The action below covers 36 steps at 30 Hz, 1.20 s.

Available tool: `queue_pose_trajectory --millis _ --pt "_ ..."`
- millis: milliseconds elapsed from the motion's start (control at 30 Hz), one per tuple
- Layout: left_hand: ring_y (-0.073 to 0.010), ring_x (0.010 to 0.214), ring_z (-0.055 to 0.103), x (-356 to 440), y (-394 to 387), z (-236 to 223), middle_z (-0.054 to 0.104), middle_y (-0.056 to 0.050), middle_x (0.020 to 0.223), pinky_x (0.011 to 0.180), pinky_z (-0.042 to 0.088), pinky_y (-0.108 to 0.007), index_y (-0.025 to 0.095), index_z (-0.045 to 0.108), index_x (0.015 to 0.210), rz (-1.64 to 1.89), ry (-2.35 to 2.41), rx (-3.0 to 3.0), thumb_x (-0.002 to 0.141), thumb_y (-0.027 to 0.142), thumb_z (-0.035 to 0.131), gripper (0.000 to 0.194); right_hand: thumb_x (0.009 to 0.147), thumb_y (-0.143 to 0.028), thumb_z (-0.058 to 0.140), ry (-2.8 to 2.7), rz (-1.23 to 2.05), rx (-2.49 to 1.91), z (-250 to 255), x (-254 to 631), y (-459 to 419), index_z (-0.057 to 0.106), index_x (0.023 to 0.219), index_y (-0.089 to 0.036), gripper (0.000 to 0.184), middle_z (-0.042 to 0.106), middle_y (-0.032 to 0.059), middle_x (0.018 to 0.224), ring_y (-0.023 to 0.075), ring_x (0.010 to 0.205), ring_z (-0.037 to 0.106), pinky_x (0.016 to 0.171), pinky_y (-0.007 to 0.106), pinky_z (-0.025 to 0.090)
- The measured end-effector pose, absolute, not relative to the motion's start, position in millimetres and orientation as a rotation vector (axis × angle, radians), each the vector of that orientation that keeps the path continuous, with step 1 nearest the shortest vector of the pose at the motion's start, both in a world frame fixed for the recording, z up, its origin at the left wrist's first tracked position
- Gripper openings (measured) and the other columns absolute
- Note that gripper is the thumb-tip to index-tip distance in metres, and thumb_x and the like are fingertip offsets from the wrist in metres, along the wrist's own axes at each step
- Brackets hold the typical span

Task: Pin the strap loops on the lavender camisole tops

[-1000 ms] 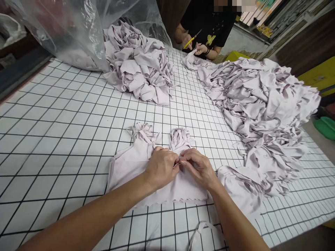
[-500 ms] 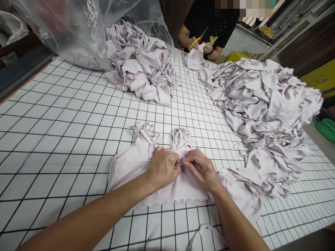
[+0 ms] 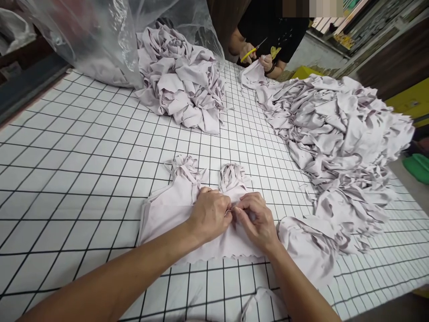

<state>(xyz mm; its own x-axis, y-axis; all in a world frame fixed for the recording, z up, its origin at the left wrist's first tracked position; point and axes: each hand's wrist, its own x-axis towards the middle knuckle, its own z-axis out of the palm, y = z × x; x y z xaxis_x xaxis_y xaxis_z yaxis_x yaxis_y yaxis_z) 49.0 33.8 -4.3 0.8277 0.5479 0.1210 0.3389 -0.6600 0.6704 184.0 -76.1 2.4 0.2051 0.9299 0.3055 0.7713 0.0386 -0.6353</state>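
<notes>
A pale lilac garment with bunched straps lies flat on the gridded table in front of me. My left hand rests on its middle with the fingers curled in a pinch. My right hand meets it fingertip to fingertip, also pinched. Between the two hands a small thin metal piece shows against the fabric; I cannot make out what it is.
A big heap of the same lilac garments fills the right side, another heap spills from a clear plastic bag at the back. Across the table a person in black holds yellow-handled scissors over a garment.
My hands have stayed pinched together on the garment, barely shifting. The person opposite has raised the scissors and moved the cloth a little.
</notes>
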Motion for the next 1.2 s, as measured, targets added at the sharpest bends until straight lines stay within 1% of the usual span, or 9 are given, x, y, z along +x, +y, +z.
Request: queue_pose_trajectory --millis 300,500,633,733,800,933,1100,1167,1200 --pt "-0.0183 0.068 0.059 48.4 33.3 -2.2 0.065 -0.002 0.063 0.079 0.040 -0.038 0.016 0.065 0.065 0.400 0.641 2.359 0.072 0.014 0.058 0.009 0.088 -0.014 0.057 -1.687 0.202 -1.781 4.6 183.4 -75.9 0.057 0.086 -0.022 0.009 0.063 0.0021 0.079 0.0217 0.092 0.053 0.086 0.044 0.039" --pt "-0.0182 0.071 0.060 48.6 35.1 -1.9 0.067 -0.002 0.065 0.082 0.039 -0.039 0.016 0.065 0.069 0.371 0.617 2.345 0.074 0.013 0.056 0.010 0.089 -0.012 0.056 -1.944 0.025 -1.779 11.7 191.7 -73.6 0.059 0.089 -0.020 0.009 0.062 0.0034 0.082 0.0213 0.093 0.052 0.085 0.043 0.036" --pt "-0.0178 0.070 0.060 48.7 36.4 -1.9 0.066 -0.001 0.065 0.082 0.040 -0.039 0.016 0.064 0.068 0.341 0.602 2.325 0.073 0.012 0.055 0.011 0.091 -0.007 0.049 -2.193 -0.048 -1.790 21.3 200.4 -72.8 0.060 0.093 -0.020 0.018 0.062 0.0027 0.082 0.0206 0.095 0.052 0.095 0.046 0.031" --pt "-0.0182 0.070 0.059 48.7 36.2 -0.8 0.066 -0.001 0.066 0.080 0.040 -0.039 0.016 0.061 0.065 0.315 0.588 2.339 0.071 0.010 0.054 0.011 0.090 -0.002 0.041 -2.424 -0.001 -1.797 33.7 202.1 -68.0 0.059 0.087 -0.020 0.025 0.059 0.0022 0.079 0.0193 0.093 0.051 0.103 0.049 0.026" --pt "-0.0181 0.068 0.058 48.5 36.0 0.8 0.064 -0.001 0.064 0.077 0.040 -0.038 0.015 0.057 0.061 0.307 0.581 2.355 0.068 0.007 0.052 0.013 0.090 -0.003 0.038 -2.561 0.039 -1.757 42.5 200.5 -61.4 0.058 0.081 -0.020 0.028 0.057 0.0024 0.076 0.0189 0.087 0.050 0.104 0.049 0.027" --pt "-0.0175 0.064 0.057 47.9 37.6 4.8 0.059 -0.001 0.057 0.075 0.041 -0.037 0.016 0.052 0.056 0.296 0.588 2.350 0.066 0.003 0.050 0.017 0.088 -0.005 0.044 -2.671 0.116 -1.712 56.8 201.7 -42.0 0.058 0.073 -0.024 0.028 0.057 0.0022 0.069 0.0200 0.078 0.047 0.101 0.049 0.029" --pt "-0.0161 0.064 0.057 47.9 42.3 6.3 0.060 0.002 0.057 0.085 0.042 -0.040 0.018 0.063 0.067 0.267 0.591 2.230 0.080 0.018 0.057 0.015 0.082 -0.022 0.063 -2.518 0.462 -1.743 71.4 234.4 -12.9 0.062 0.073 -0.025 0.010 0.059 -0.0009 0.063 0.0188 0.072 0.052 0.089 0.044 0.035" --pt "-0.0155 0.065 0.057 48.2 43.8 6.0 0.059 0.003 0.057 0.086 0.042 -0.039 0.019 0.065 0.070 0.260 0.601 2.208 0.082 0.024 0.061 0.014 0.080 -0.023 0.065 -2.442 0.515 -1.755 76.6 249.0 -3.0 0.064 0.077 -0.024 0.003 0.062 -0.0006 0.065 0.0190 0.075 0.055 0.085 0.040 0.034" --pt "-0.0150 0.064 0.056 48.3 44.4 5.9 0.058 0.004 0.056 0.086 0.043 -0.039 0.019 0.065 0.071 0.253 0.608 2.202 0.082 0.025 0.062 0.013 0.079 -0.020 0.063 -2.421 0.505 -1.762 78.3 254.4 1.1 0.065 0.080 -0.024 0.005 0.063 -0.0003 0.068 0.0190 0.077 0.055 0.084 0.039 0.033"
